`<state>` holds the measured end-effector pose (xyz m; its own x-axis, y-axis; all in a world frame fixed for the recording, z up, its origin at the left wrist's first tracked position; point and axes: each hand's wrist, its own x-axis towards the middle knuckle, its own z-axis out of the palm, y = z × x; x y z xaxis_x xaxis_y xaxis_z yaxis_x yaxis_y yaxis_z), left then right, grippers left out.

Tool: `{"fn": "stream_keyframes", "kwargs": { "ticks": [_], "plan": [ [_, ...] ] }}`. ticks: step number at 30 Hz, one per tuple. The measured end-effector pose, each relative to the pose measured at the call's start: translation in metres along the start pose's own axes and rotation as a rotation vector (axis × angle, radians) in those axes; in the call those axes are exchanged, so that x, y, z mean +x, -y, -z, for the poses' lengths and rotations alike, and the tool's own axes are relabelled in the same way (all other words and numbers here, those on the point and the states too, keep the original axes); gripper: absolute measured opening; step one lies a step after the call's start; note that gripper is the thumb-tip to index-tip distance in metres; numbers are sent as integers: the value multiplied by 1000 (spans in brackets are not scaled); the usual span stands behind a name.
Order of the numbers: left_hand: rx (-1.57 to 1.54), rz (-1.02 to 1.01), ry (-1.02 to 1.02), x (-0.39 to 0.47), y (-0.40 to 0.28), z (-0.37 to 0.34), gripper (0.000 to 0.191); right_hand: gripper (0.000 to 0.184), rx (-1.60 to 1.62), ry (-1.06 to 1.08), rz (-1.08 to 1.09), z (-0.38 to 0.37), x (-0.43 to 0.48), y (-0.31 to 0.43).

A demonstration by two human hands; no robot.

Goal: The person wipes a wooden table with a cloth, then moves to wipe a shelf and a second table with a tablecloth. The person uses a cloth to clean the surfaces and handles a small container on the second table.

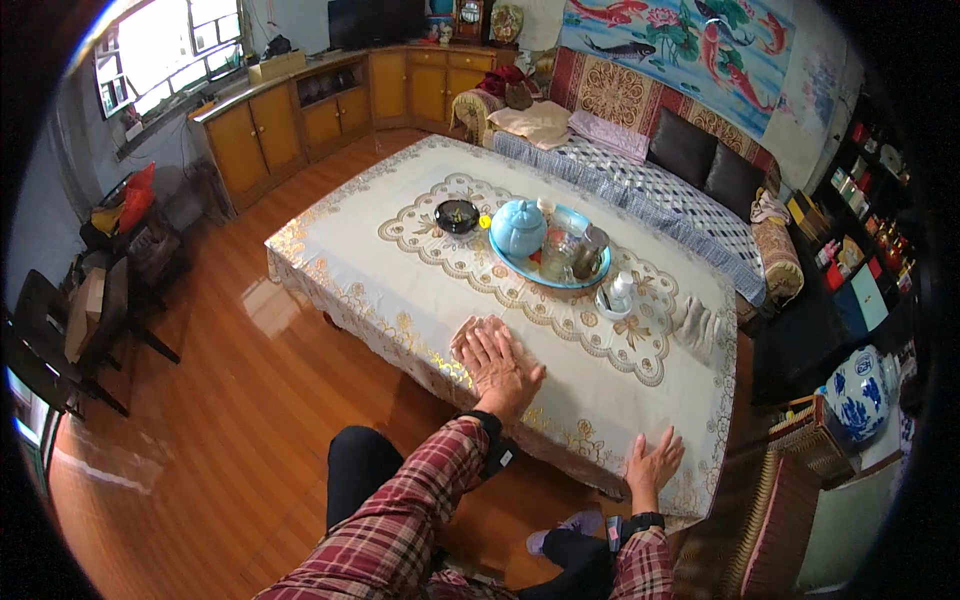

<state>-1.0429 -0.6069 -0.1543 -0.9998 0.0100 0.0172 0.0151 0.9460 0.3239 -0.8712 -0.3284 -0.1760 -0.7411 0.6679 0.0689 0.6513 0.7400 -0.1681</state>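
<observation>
My left hand (499, 371) lies flat, palm down, on a folded pale pink cloth (463, 330) and presses it against the table. Much of the cloth is hidden under the fingers. Beneath it spreads a white tablecloth (352, 225) with gold flower patterns, draped over the table's edge. My right hand (656, 463) rests on the tablecloth near the right front corner, fingers apart and holding nothing. Beyond my hands, a blue-rimmed tray (517, 268) carries a light blue lidded jar (519, 229) and glass vessels (559, 253).
A dark glass ashtray (457, 216) stands left of the tray. To its right are a white bowl (613, 309) with a white bottle (622, 285) and a crumpled grey cloth (699, 328). A sofa (637, 176) borders the far side. A wicker chair (765, 495) stands at right.
</observation>
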Motion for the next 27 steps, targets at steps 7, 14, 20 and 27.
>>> {"fn": "stream_keyframes", "kwargs": {
  "ticks": [7,14,20,27],
  "plan": [
    [-44,-281,-164,39,16,-2,108,73,-50,-35,-31,2,-1,11],
    [8,-326,-92,130,43,11,110,71,-64,-57,-25,-5,2,6],
    [-13,-120,-162,192,64,12,93,70,-55,-103,16,-11,3,1],
    [228,-192,-183,205,61,-7,70,69,-31,-123,32,-8,0,3]
  ]
}}
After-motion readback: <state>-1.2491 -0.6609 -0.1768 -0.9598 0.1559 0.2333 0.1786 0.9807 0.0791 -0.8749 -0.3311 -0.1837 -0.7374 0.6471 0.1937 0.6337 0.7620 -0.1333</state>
